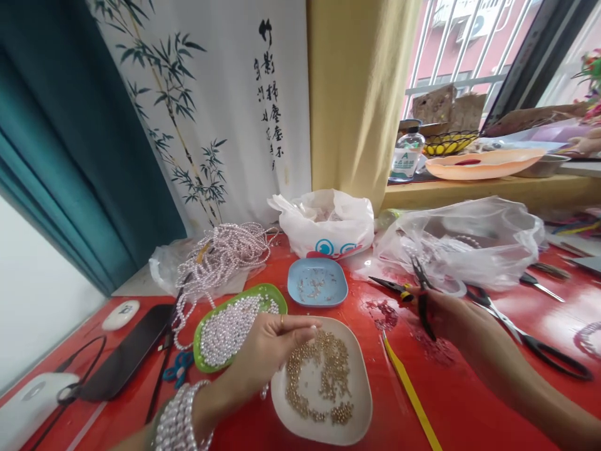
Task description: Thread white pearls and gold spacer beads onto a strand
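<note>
My left hand (272, 347) hovers over the near-left edge of a white plate (359, 388) of small gold beads (323, 369), fingers pinched together toward the beads; what they pinch is too small to see. A pearl bracelet (181, 419) wraps that wrist. My right hand (446, 313) grips black-handled pliers (421, 285), tips pointing up and away over the red table. A green plate (277, 299) of white pearls (232, 329) lies just left of my left hand. A small blue dish (317, 282) sits behind the white plate.
Strands of pearls (220, 254) pile at the back left beside a white plastic bag (328, 222); a clear bag (474, 241) lies right. Scissors (530, 338), yellow-handled cutters (389, 287), a yellow strip (410, 394), a phone (129, 351) and a window ledge with bowls.
</note>
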### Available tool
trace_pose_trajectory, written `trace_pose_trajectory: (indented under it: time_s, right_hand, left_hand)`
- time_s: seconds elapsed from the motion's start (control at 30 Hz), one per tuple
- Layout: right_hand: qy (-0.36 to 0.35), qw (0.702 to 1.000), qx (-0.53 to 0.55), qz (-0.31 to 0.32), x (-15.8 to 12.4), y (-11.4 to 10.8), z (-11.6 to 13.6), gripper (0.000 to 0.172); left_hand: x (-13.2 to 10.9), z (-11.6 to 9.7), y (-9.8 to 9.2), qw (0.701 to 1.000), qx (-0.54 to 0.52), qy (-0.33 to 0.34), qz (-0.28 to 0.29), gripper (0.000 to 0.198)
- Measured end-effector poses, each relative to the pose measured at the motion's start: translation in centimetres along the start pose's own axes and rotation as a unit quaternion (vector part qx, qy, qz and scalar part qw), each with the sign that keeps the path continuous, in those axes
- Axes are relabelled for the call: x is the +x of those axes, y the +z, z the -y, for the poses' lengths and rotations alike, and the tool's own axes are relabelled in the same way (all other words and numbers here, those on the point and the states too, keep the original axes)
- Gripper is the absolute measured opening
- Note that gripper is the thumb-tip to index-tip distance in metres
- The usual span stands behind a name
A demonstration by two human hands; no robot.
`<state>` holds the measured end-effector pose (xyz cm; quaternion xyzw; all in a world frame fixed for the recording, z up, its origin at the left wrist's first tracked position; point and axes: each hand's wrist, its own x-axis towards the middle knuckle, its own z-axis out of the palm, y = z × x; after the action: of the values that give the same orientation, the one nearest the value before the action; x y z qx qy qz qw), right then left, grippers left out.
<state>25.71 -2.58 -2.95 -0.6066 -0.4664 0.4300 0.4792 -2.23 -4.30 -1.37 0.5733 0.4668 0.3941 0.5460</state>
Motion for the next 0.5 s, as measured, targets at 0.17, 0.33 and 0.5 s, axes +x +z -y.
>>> trace_pose_trajectory:
  time_s: [0.17,0.33,0.5]
  right_hand:
    - [0.06,0.952,0.141,0.264,-2.5,4.4,3.5,0.018]
    - [0.049,0.923,0.119,0.363,-3.3,6.3,4.4,0.025]
    - [0.097,0.899,0.1,0.415,-1.4,6.9,2.7,0.029]
  left_hand:
    - [0.2,-0.1,0.0,0.999,0.025,0.018,-0.016,0.022]
    - [0.5,-0.3,-0.1,0.999,0.016,0.046,-0.015,0.022]
    - [0.5,-1.4,0.0,0.996,0.049,0.057,-0.051,0.02]
